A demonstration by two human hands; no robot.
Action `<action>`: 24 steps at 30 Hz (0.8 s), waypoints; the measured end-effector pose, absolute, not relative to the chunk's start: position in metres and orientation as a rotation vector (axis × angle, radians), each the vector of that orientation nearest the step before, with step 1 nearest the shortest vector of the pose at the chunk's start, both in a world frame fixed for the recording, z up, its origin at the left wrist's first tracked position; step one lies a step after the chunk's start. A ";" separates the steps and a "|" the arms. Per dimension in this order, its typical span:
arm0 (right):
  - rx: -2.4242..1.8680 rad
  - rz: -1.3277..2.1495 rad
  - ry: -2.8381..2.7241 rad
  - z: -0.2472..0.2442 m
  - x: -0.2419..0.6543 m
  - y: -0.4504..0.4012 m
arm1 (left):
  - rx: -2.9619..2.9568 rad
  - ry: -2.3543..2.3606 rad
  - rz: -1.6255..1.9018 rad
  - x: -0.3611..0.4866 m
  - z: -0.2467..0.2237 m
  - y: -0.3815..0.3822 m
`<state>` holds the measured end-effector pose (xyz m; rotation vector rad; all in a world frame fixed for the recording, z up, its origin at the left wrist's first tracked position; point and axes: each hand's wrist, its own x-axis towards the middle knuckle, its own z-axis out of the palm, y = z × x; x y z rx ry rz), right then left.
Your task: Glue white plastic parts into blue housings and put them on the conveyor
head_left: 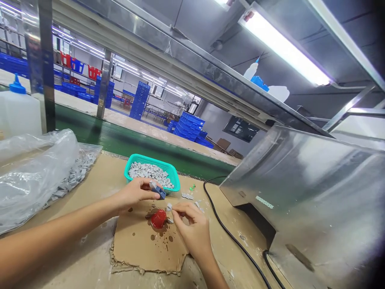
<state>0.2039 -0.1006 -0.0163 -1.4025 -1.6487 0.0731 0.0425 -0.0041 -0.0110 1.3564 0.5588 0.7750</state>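
My left hand [137, 192] is closed on a small dark blue block with a grey piece on top [158, 190], held just in front of the basket. To its right, my right hand [192, 222] pinches a small light grey plastic piece [169, 207] between thumb and fingertips. Below and between the hands, a small red cup [158, 219] stands on a torn cardboard sheet [141, 249] spotted with dark wet stains. A turquoise basket [177, 185] full of small grey pieces [147, 170] sits behind my left hand.
A clear plastic bag [39, 172] with more grey pieces lies at left, by a white bottle [21, 110]. Small grey parts [187, 196] and a green piece [192, 187] lie right of the basket. A black cable [224, 230] runs beside a metal housing [319, 192]. Behind is a green conveyor belt [120, 138].
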 end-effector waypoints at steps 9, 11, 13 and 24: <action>-1.269 0.279 -1.542 0.009 0.205 -0.089 | 1.404 0.549 0.764 0.047 -0.009 -0.011; -1.244 0.279 -1.563 0.007 0.202 -0.088 | 1.349 0.530 0.742 0.048 -0.010 -0.012; -1.242 0.282 -1.581 0.004 0.200 -0.087 | 1.288 0.505 0.727 0.048 -0.012 -0.012; -1.242 0.317 -1.654 0.010 0.186 -0.087 | 1.075 0.450 0.735 0.057 -0.008 -0.021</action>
